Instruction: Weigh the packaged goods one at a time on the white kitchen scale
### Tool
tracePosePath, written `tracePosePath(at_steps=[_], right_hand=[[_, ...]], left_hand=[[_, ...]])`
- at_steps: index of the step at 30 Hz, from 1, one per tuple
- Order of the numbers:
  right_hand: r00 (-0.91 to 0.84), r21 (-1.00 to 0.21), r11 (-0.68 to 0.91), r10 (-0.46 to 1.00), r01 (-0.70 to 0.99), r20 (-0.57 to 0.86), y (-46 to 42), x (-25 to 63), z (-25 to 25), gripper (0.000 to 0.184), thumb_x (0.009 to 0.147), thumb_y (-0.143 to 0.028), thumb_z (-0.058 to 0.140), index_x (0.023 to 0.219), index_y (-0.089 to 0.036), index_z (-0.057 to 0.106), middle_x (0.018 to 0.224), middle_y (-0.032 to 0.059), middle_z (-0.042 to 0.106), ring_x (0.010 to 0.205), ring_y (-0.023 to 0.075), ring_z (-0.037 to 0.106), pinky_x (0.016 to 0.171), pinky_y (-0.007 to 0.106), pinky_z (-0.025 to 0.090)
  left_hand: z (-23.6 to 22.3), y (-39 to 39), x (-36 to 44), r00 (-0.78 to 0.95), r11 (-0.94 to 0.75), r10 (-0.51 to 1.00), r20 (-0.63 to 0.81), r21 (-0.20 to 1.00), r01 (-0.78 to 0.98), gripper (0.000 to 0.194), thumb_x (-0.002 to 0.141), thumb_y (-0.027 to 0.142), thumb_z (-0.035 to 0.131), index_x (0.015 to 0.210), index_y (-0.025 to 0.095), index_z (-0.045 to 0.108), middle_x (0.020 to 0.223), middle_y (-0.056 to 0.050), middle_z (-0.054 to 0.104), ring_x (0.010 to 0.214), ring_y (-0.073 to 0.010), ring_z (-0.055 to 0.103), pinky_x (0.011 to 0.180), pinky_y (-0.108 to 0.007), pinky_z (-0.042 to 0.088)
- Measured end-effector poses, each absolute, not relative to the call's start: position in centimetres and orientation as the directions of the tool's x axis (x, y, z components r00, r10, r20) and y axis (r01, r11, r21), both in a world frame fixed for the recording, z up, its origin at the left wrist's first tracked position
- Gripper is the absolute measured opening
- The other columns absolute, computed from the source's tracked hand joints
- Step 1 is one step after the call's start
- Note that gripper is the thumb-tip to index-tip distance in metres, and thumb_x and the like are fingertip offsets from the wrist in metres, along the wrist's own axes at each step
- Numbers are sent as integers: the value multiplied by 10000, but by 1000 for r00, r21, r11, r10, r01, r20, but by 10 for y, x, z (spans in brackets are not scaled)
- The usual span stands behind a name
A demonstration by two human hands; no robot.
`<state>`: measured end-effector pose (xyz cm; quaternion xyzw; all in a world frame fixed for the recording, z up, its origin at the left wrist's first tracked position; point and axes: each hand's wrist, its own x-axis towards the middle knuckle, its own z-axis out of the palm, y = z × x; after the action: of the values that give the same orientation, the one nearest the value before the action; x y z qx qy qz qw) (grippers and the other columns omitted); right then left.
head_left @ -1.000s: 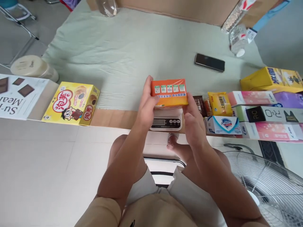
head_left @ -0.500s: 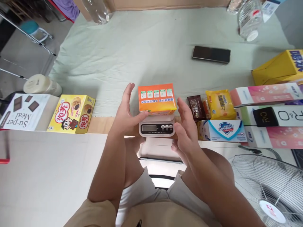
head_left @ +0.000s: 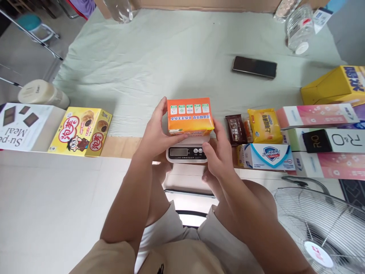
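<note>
An orange packet with green and white labels sits on top of a small white kitchen scale at the near edge of the cloth-covered surface. My left hand grips the packet's left side, thumb under its front edge and fingers up its side. My right hand presses against the packet's right end, its fingers curled around it. Whether the packet rests fully on the scale or is slightly lifted, I cannot tell.
Right of the scale lie a brown bar, a yellow pack, a Safeguard box and stacked pink and white boxes. A yellow cartoon box and a white box stand left. A phone lies behind. A fan grille is lower right.
Half a second ago both hands stood open beside the packet on the scale. Now they have closed in on its two ends and grip it.
</note>
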<state>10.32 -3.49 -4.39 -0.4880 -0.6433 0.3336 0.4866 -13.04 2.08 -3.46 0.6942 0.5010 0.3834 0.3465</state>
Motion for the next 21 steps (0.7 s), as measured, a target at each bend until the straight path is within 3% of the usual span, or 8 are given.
tracePosePath(at_steps=[4, 9, 16, 21], right_hand=[[-60, -895, 340, 939, 289, 337, -32, 100, -43, 649, 976, -447, 573, 1591, -284, 443, 1566, 118, 609, 1436, 313, 600, 1196, 562, 522], [-22, -923, 335, 941, 189, 337, -40, 86, -43, 719, 1022, -537, 452, 1671, -286, 273, 1656, 121, 507, 1532, 296, 519, 1258, 573, 482], [-11, -779, 516, 836, 356, 549, -56, 83, -23, 745, 1028, -473, 449, 1698, -290, 181, 1703, 132, 438, 1597, 284, 443, 1287, 553, 469], [62, -734, 561, 777, 383, 626, -61, 98, -6, 736, 993, -377, 530, 1670, -294, 254, 1639, 153, 512, 1532, 309, 519, 1256, 566, 497]], left_hand=[[-28, 21, -126, 186, -263, 962, 202, 873, 412, 1256, 601, 675, 966, 1640, 310, 363, 1697, -161, 430, 1554, -432, 471, 1270, -565, 468], [-26, 18, -120, 125, -242, 970, 210, 887, 393, 1179, 558, 677, 981, 1542, 301, 450, 1629, -152, 475, 1534, -430, 480, 1208, -566, 539], [-13, 5, -116, 126, -331, 943, 307, 898, 292, 1038, 511, 633, 1012, 1394, 366, 537, 1384, -78, 638, 1345, -394, 641, 980, -539, 687], [7, -3, -97, 133, -403, 915, 380, 871, 283, 1008, 493, 630, 1013, 1374, 446, 557, 1339, -25, 681, 1299, -456, 663, 932, -670, 673]])
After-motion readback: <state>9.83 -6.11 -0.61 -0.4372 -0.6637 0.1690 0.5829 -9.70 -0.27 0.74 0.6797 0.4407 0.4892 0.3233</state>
